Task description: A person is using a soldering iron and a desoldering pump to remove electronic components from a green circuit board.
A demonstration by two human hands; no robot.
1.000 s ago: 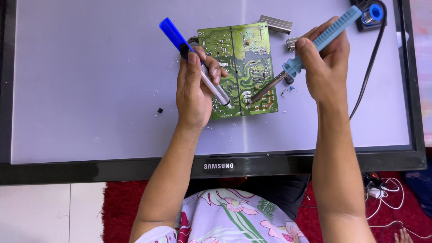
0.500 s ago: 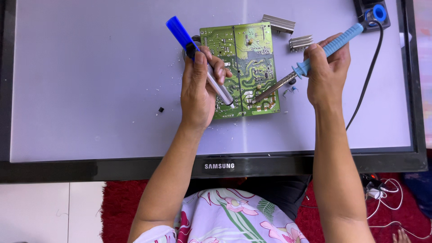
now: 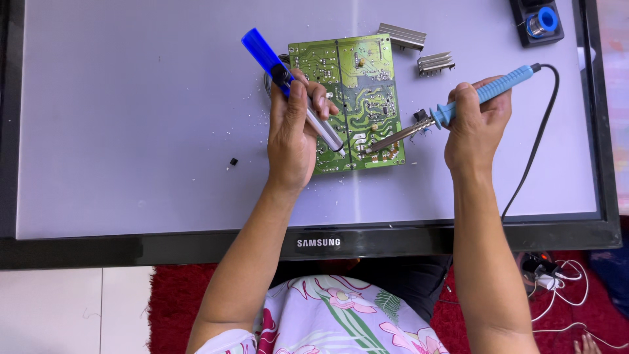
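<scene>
Nearest to us lies a red shaggy rug (image 3: 177, 295) with white cables (image 3: 557, 282) tangled at its right side, and just beyond it the black glossy frame (image 3: 196, 248) of a flat screen laid face up, whose pale grey panel serves as our surface (image 3: 131, 131).

Our left hand (image 3: 291, 141) rests over the lower left part of a green rectangular circuit board (image 3: 357, 85) that lies flat near the middle of the surface. Its fingers (image 3: 313, 98) are curled tight around a pen-shaped suction tool with a blue plunger and a silver barrel (image 3: 268, 62); the tool slants down to the right, its dark tip on the lower part of the board.

Our right hand (image 3: 475, 128) sits to the right of the board, fingers closed around the light blue handle of a soldering iron (image 3: 498, 88). The iron's metal shaft slopes down to the left and its tip meets the board close to the suction tool's tip. A black cord (image 3: 537, 144) runs from the handle's end down towards the frame.

A small black fragment (image 3: 233, 161) lies alone to the left. Beyond the board, two ribbed silver heat sinks (image 3: 401, 36) lie near its upper right corner, and in the far right corner stands a black holder with a blue spool (image 3: 540, 21).
</scene>
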